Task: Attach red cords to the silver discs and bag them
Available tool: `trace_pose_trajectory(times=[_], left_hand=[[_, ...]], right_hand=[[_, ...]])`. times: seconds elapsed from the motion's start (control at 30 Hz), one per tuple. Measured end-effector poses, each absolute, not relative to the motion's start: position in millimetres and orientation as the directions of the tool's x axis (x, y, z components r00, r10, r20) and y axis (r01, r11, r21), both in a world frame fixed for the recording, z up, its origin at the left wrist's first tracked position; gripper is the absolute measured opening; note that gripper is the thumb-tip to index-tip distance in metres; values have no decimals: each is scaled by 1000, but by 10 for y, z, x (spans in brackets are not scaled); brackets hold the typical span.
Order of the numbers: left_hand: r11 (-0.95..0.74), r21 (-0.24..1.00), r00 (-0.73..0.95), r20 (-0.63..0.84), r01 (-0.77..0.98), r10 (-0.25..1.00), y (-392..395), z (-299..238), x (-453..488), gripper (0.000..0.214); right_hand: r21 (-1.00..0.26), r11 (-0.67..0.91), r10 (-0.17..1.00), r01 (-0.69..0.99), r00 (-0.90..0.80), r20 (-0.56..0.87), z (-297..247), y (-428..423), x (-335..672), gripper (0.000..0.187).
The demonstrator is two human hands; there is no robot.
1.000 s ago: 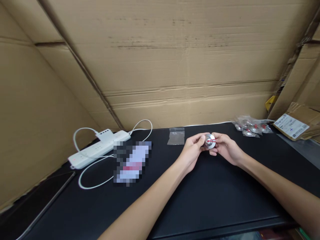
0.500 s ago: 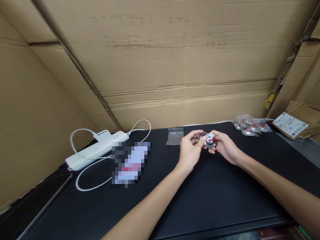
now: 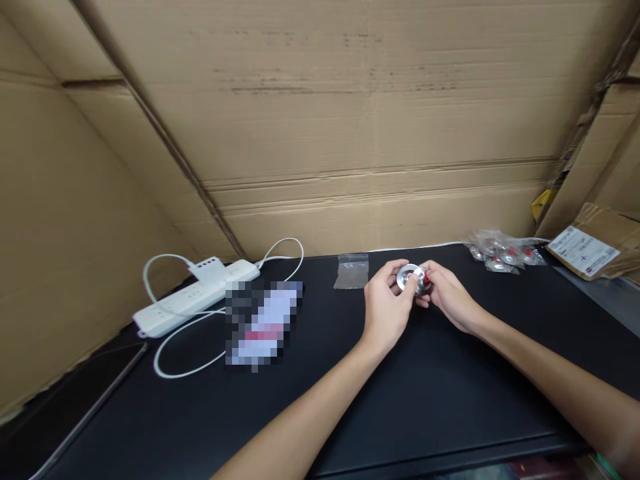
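- A person's two bare hands meet above a black tabletop (image 3: 430, 393), right of centre, holding small shiny metal parts between them.
- The left hand (image 3: 386, 308) has its thumb pressed on the face of a round metal disc (image 3: 405, 274), with its fingers curled around the far edge; the grip is closed.
- The right hand (image 3: 453, 295) pinches a second metal piece (image 3: 422, 283) at a small red part (image 3: 427, 275), its fingertips close together.
- The two metal pieces sit side by side, partly overlapping in view; whether they are joined cannot be told.
- Just left of the hands, near the back edge, a clear plastic bag (image 3: 351, 272) lies flat.
- At the back right is a pile of clear packets (image 3: 500, 253), holding round silvery items with red bits.
- Right of the pile, a cardboard box (image 3: 620, 235) bears a white label (image 3: 583, 252).
- On the left stands a white power strip (image 3: 175, 308), with a charger (image 3: 209, 271) plugged in and a white cable (image 3: 159, 363) looping forward.
- Beside the cable, a pixelated patch (image 3: 265, 323) hides some object.
- Cardboard panels (image 3: 350, 133) rise behind everything.
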State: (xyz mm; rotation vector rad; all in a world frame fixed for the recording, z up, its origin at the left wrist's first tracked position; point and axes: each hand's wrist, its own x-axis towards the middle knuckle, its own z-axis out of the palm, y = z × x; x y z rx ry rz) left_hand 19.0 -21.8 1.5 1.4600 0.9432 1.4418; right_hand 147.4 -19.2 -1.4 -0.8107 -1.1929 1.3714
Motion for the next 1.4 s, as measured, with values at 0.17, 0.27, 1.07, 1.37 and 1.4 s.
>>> trace_pose_trajectory(times=[0.17,0.27,1.07,1.37,1.4], left_hand=[[-302,949,64,308,-85,949,-216,6,204,34],[-303,947,64,310,-103,948,-196,26,189,28],[-322,931,57,335,-170,940,-154,16,183,21],[-373,924,61,379,-83,924,-128,-5,154,19],[-374,924,67,379,-77,923,-128,-8,154,19]], right_hand=[[-956,89,973,-279,-180,143,-23,-200,1469,20],[-963,106,968,-247,-197,157,18,-204,1485,20],[-968,136,977,-209,-136,166,36,-195,1478,24],[-984,90,976,-156,-185,119,73,-194,1532,19],[-985,83,976,-154,-186,111,82,-195,1539,20]])
